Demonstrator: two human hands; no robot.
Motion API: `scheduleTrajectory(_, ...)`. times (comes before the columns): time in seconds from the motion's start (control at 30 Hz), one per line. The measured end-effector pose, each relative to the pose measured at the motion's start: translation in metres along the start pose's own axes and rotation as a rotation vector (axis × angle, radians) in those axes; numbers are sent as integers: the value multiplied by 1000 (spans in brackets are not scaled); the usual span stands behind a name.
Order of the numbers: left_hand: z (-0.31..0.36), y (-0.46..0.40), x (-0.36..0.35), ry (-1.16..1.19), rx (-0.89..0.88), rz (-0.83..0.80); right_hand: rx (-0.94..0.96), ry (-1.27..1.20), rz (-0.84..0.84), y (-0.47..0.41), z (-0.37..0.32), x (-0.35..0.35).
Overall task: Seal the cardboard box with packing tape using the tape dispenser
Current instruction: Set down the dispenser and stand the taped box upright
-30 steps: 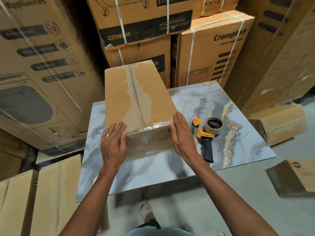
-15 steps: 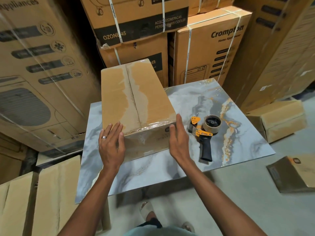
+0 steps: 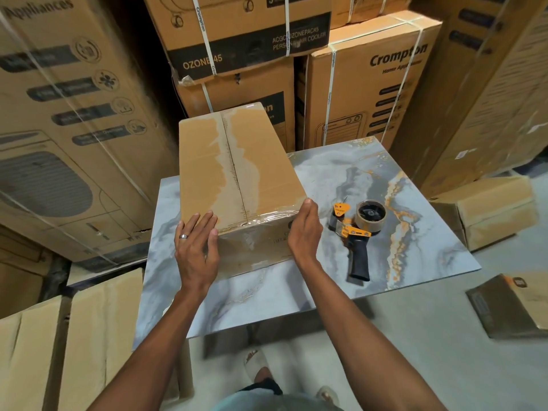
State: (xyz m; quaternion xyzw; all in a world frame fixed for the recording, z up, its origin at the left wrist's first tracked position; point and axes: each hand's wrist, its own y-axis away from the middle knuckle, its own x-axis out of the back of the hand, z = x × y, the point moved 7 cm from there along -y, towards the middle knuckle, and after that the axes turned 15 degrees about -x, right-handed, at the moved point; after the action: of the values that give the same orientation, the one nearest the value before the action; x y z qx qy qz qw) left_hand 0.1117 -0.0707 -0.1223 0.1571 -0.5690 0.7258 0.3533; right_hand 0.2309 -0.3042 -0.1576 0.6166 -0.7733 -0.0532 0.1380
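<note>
Head view: cardboard box (image 3: pixel 237 173), table (image 3: pixel 415 179) left half.
Left hand (image 3: pixel 195 250), right hand (image 3: pixel 305 232): flat, fingers extended, pressing near corners; grips hold nothing. Tape dispenser (image 3: pixel 357 232) beside.

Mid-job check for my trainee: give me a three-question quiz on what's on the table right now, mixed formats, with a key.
1. True or false: the tape dispenser is in the person's right hand.
2. Multiple choice: where is the left hand? A) on the near left corner of the cardboard box; B) on the dispenser's handle; C) flat on the marble-patterned tabletop.
3. Fill in: the dispenser lies on the tabletop to the ___ of the box, from the person's side.

Key
1. False: it lies on the tabletop, untouched, while the right hand presses the box's near right corner.
2. A.
3. Right.
</note>
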Motion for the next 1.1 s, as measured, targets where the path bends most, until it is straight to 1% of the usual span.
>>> scheduleTrajectory(0.07, 0, 0, 0, 4, 5, 0, -52, -88, -4, 4, 4, -5)
scheduleTrajectory(0.13, 1, 0, 0, 5, 17, -2, -106, -116, -42, 4, 9, -7)
scheduleTrajectory(0.23, 0, -1, 1, 21, 52, -15, -214, -61, -191, 2, 21, -6)
scheduleTrajectory(0.3, 1, -2, 2, 41, 60, -48, -232, -23, -282, 1, 23, -2)
scheduleTrajectory(0.37, 0, -3, 3, 86, 83, -98, -212, -37, -308, -1, 16, 5)
scheduleTrajectory(0.43, -7, -3, 7, 168, 187, -100, -150, -1, -282, -2, 1, 15)
scheduleTrajectory(0.53, -18, -7, 23, 312, 438, 7, -21, 82, -298, -7, -32, 21)
scheduleTrajectory(0.6, -23, -20, 32, 343, 538, 29, 33, 178, -302, -20, -53, 17)
scheduleTrajectory(0.7, -41, -48, 33, 302, 576, -72, 93, 375, -344, -49, -78, 2)
scheduleTrajectory(0.8, -61, -76, 28, 205, 534, -205, 123, 562, -396, -68, -93, -17)
scheduleTrajectory(0.9, -71, -98, 18, 140, 507, -300, 143, 633, -453, -72, -105, -34)
scheduleTrajectory(1.0, -85, -113, 1, 124, 520, -373, 146, 694, -451, -80, -113, -48)
scheduleTrajectory(1.1, -102, -124, -17, 143, 542, -394, 174, 740, -454, -87, -122, -64)
